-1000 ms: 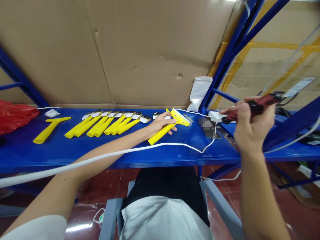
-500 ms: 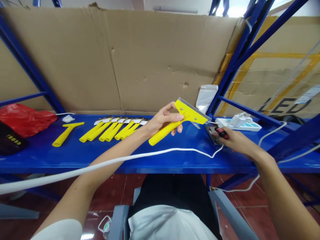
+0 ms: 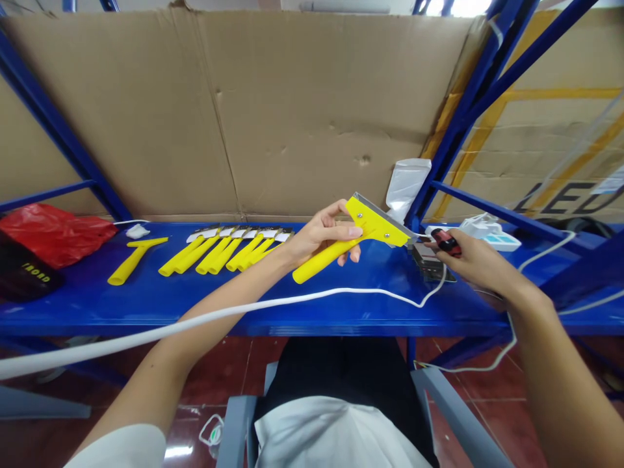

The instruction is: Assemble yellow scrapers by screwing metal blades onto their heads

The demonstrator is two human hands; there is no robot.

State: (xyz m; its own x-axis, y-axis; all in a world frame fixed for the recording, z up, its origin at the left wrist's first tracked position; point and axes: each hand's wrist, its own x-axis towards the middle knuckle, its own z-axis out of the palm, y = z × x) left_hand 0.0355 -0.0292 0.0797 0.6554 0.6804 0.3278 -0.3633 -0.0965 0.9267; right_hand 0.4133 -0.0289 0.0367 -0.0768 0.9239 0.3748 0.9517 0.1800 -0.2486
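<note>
My left hand [image 3: 331, 234] is closed around the neck of a yellow scraper [image 3: 375, 224], holding it above the blue shelf. Two screws show on the scraper's head, and a metal blade runs along its upper edge. Its tube-like handle slants down to the left. My right hand [image 3: 480, 257] grips a screwdriver [image 3: 446, 242] by its red and black handle, just right of the scraper head. The screwdriver's tip is not clear. Below it lies a small dark stack of flat items [image 3: 431, 263], partly hidden by the hand.
Several yellow scrapers [image 3: 209, 257] lie in a row on the blue shelf [image 3: 146, 312], with a yellow handle [image 3: 129, 263] apart on the left. A red bag [image 3: 63, 231] sits far left. A white cable [image 3: 273, 302] crosses in front; a power strip [image 3: 502, 240] is right.
My right hand with the screwdriver has risen slightly and moved right, showing more of the dark stack. The scraper stays in my left hand. The whole view has shifted a little.
</note>
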